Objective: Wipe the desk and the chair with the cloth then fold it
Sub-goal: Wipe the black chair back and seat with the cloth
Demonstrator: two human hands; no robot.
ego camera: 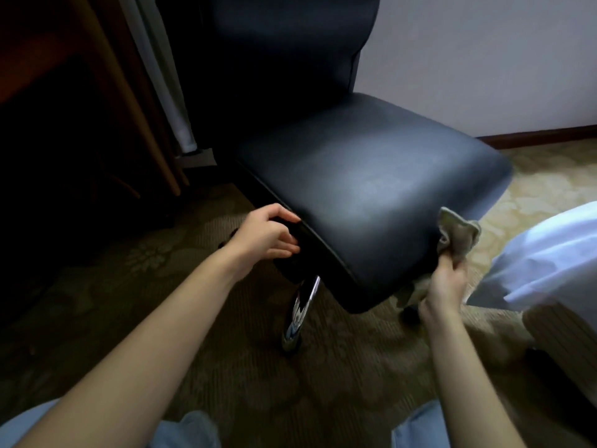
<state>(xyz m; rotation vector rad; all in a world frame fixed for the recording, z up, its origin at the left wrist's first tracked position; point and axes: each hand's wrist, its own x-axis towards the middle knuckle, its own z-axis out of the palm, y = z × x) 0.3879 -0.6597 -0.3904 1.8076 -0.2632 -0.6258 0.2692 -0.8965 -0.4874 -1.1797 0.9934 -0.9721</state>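
While the left hand [269, 232] curls its fingers round the near-left edge of the chair [371, 176] seat, the right hand [447, 282] grips the bunched grey cloth [458, 236] against the seat's near-right corner. The chair probably swivels or rolls, so a hard push with the cloth could swing it out of the steadying grip. Because the cloth is wadded, little of it meets the leather and patches may be missed. Its loose end could also brush the white bedsheet [533, 263] just beside it.
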